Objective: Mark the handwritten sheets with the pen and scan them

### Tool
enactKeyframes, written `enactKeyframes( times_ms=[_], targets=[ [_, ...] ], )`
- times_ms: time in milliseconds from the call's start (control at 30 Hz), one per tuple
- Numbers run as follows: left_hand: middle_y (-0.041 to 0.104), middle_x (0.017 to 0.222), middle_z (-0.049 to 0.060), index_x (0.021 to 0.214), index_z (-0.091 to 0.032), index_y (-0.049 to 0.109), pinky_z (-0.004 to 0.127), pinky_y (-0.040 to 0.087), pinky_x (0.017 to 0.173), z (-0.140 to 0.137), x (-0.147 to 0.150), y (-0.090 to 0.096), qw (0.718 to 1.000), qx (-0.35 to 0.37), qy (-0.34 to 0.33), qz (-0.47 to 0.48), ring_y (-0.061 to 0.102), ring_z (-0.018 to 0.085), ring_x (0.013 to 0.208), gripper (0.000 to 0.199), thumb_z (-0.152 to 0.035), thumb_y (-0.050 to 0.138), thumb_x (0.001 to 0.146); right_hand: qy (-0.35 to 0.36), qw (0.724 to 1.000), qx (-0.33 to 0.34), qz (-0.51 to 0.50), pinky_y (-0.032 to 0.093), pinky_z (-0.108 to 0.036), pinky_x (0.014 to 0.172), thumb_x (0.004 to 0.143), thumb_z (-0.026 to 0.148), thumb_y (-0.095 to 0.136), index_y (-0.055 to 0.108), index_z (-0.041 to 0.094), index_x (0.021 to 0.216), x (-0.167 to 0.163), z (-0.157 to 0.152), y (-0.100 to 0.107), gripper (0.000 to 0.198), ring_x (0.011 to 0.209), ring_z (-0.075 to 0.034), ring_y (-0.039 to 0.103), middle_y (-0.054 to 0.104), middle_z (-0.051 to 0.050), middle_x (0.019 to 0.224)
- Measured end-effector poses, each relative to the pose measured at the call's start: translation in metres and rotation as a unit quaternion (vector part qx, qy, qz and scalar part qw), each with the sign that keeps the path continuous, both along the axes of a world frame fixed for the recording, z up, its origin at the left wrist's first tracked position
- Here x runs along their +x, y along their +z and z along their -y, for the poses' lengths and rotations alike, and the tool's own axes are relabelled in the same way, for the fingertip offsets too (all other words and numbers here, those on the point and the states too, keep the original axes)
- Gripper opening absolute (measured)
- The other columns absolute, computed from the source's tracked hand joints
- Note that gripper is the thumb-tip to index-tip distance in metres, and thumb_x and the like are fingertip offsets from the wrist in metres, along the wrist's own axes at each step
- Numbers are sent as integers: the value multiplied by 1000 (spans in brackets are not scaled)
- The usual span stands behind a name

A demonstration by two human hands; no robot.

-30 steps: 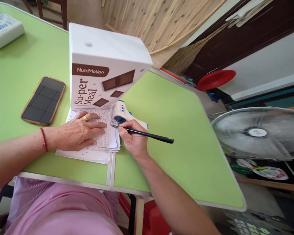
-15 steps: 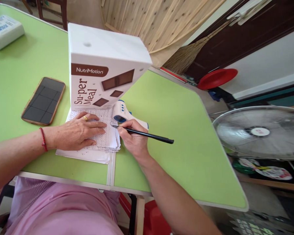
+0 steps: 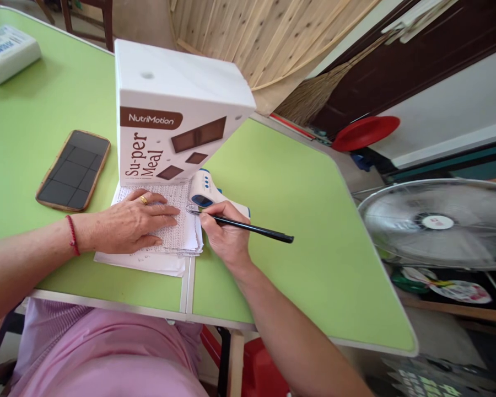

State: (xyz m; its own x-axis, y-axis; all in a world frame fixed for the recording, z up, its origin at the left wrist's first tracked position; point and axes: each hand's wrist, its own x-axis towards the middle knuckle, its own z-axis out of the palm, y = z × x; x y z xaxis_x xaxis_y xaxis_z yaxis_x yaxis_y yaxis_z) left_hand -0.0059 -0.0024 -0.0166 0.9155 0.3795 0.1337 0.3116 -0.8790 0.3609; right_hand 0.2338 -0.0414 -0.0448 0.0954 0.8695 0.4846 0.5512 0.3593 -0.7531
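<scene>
My left hand (image 3: 143, 220) lies flat with its fingers spread on a stack of handwritten paper sheets (image 3: 182, 234). A ring and a red bracelet are on that arm. In my right hand (image 3: 227, 234) a black pen (image 3: 258, 229) is pinched near its tip, which touches the right side of the top sheet beside a small circled mark. Just beyond my right hand lies a white and blue infrared thermometer (image 3: 206, 190), its handle partly hidden behind the fingers. A white NutriMotion box (image 3: 182, 105) stands upright at the far edge of the papers.
A smartphone in a brown case (image 3: 74, 170) lies left of the box on the green table (image 3: 306, 220). A white package (image 3: 10, 52) sits at the far left. Beyond the table's right edge stand a fan (image 3: 438, 223) and a red basin (image 3: 366, 132).
Almost nothing differs. Both hands keep their places, and the pen tip stays by the same circled mark, with only a very slight shift.
</scene>
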Motion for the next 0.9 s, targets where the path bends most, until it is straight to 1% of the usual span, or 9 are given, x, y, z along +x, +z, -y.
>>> enactKeyframes(
  times_ms=[200,467,633,900],
  targets=[
    [53,149,11,134,-13,58,52,31,109,0,0,1,1000,0,-3,0,44,36,134,37,-25,52,99,14,1000,-2,10,40,-24,45,76,22,59,56,23,66,0,0,3,10,44,-10,49,56,7,53],
    [52,150,11,135,-14,57,52,31,110,0,-2,-1,1000,-2,-3,-1,44,35,135,38,-26,51,100,6,1000,-7,8,41,-25,45,75,23,59,57,23,67,1,0,1,9,45,-11,48,57,7,53],
    [53,149,11,134,-14,58,52,31,110,-1,-1,0,1000,-5,-3,3,45,35,134,37,-27,52,100,0,1000,4,6,41,-25,46,75,22,59,56,23,66,1,0,1,9,46,-11,49,58,6,54],
    [54,148,11,134,-15,59,51,31,110,-1,-2,0,1000,-8,-2,10,46,35,134,37,-27,53,99,-7,1000,-3,15,40,-25,46,76,25,59,56,24,66,1,0,2,10,46,-12,49,58,6,54]
  ],
)
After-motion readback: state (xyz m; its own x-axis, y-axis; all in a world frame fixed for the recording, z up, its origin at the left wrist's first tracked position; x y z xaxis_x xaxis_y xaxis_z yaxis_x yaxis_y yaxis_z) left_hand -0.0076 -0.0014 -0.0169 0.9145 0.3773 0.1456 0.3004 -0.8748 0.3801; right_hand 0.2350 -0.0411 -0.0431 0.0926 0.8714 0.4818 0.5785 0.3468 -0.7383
